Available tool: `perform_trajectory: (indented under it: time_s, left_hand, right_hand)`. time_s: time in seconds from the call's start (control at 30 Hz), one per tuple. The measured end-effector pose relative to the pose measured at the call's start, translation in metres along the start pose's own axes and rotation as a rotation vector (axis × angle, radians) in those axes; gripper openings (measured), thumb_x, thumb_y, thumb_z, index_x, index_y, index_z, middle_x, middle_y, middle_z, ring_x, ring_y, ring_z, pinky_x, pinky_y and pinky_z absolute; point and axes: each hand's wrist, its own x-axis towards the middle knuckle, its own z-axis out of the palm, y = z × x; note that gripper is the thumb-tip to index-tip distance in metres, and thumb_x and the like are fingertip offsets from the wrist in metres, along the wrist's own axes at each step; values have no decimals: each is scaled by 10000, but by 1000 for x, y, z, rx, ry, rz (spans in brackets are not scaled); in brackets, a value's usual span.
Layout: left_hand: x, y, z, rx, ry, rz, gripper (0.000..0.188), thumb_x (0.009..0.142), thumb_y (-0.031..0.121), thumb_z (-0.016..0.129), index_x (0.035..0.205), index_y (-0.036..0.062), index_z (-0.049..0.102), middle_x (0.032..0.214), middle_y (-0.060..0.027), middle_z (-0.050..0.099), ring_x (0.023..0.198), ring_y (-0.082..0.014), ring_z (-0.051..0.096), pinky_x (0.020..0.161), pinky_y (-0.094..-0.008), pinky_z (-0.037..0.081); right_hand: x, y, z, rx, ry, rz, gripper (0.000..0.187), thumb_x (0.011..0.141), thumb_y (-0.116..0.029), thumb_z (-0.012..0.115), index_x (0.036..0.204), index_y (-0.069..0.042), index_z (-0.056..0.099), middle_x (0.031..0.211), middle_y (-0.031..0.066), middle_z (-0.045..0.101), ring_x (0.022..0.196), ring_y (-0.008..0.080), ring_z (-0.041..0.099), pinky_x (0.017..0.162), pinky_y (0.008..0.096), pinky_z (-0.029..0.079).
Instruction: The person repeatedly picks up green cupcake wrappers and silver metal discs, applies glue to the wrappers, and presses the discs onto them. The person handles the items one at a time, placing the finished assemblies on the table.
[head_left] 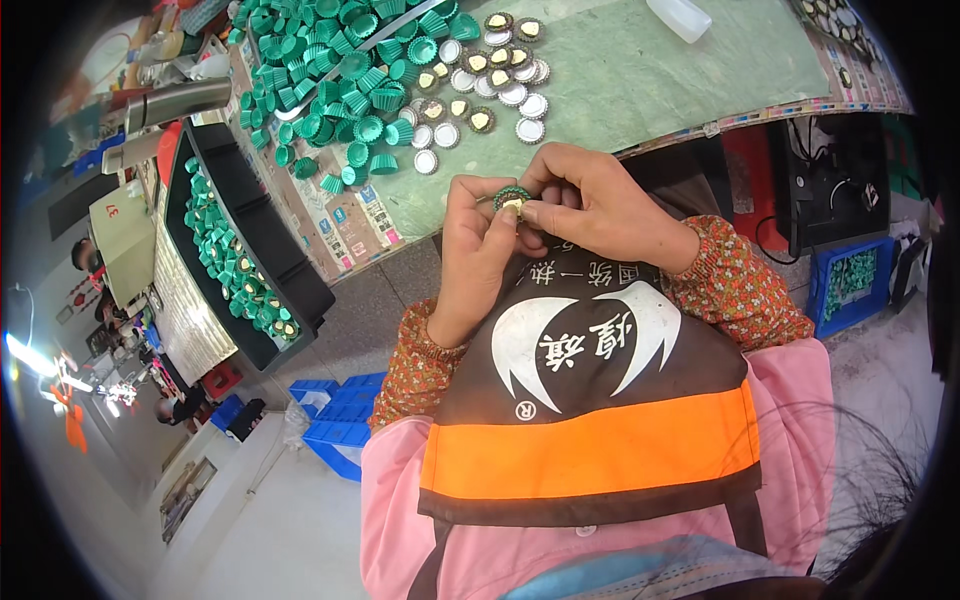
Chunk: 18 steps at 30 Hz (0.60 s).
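Close in front of my apron, my left hand (473, 240) and my right hand (592, 203) pinch one small round piece between thumbs and fingertips. It is a green fluted cup (511, 190) with a dark disc and a cream-coloured patch at its near side. Fingers partly cover it. Beyond my hands, a heap of green fluted cups (345, 95) lies on the green tabletop (630, 85). To the right of that heap are loose crimped discs like bottle caps; some show a pale silvery face (530, 131), others a dark face with a cream patch (481, 121).
A black tray (305, 325) of green pieces stands left of the table. Blue crates (345, 415) are on the floor at left, and a blue bin (850, 285) of green pieces at right. A translucent white container (682, 17) lies at the table's far side.
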Motion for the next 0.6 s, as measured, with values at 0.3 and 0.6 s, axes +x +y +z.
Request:
perform_trajectory:
  time_s: [0.3, 0.6]
  left_hand:
    - [1, -8, 1, 20, 28, 18, 210, 1023, 75, 463, 1228, 42, 437, 947, -87, 640, 709, -93, 601, 624, -274, 570]
    - [0, 5, -26, -221, 190, -36, 230, 1035, 176, 511, 1242, 77, 491, 1063, -141, 680, 778, -146, 657, 664, -283, 580]
  right_hand:
    - [2, 15, 10, 211, 19, 81, 166, 887, -130, 736, 876, -18, 614, 755, -40, 595, 654, 6, 463, 547, 200, 355]
    - [8, 2, -26, -54, 90, -5, 123, 971, -110, 640, 1038, -8, 648, 857, -13, 609, 788, 54, 523, 709, 235, 443]
